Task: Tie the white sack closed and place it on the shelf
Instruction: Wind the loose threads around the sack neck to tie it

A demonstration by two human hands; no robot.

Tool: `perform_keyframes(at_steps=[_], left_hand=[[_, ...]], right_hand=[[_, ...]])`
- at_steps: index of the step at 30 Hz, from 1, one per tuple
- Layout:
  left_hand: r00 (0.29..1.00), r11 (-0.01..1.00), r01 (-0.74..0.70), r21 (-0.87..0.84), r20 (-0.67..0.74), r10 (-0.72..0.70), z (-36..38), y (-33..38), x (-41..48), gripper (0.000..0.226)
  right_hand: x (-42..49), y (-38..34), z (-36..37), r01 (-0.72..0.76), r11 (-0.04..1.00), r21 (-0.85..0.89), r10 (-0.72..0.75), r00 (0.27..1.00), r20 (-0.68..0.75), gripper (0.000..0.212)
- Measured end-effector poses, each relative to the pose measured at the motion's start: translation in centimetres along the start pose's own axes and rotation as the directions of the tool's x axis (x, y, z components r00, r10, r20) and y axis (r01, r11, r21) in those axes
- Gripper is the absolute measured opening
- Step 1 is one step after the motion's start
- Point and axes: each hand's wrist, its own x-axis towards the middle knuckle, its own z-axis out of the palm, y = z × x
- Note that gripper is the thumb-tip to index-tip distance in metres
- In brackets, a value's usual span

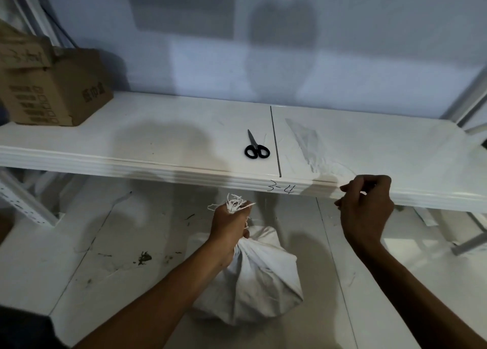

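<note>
The white sack (258, 280) sits bulging on the floor below the shelf. My left hand (230, 227) is clenched around its gathered neck, with frayed white threads (234, 203) sticking out above the fist. The white shelf (163, 140) runs across the view, marked "3-4" on its front lip. My right hand (366, 203) is at that front edge, fingers pinched on a thin whitish plastic strip (313, 148) that lies across the shelf top.
Black-handled scissors (256, 146) lie shut on the shelf near its middle seam. A cardboard box (52, 90) stands on the shelf's left end. A perforated upright (23, 203) stands lower left. Green debris (143, 257) is scattered on the floor.
</note>
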Motion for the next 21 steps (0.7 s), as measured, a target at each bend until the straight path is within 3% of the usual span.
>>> perform_keyframes(at_steps=[9, 15, 21], left_hand=[[1.000, 1.000, -0.012, 0.020, -0.023, 0.012, 0.2, -0.3, 0.6, 0.007], [1.000, 1.000, -0.010, 0.015, -0.025, 0.010, 0.1, -0.5, 0.7, 0.013], [1.000, 0.999, -0.020, 0.032, -0.003, 0.020, -0.3, -0.8, 0.2, 0.017]], right_hand=[[-0.6, -3.8, -1.1, 0.037, 0.984, 0.173, -0.051, 0.996, 0.077, 0.010], [-1.7, -5.5, -0.3, 0.084, 0.977, 0.195, -0.118, 0.978, 0.170, 0.013], [-2.8, -5.3, 1.2, 0.029, 0.984, 0.177, -0.064, 0.978, 0.197, 0.018]])
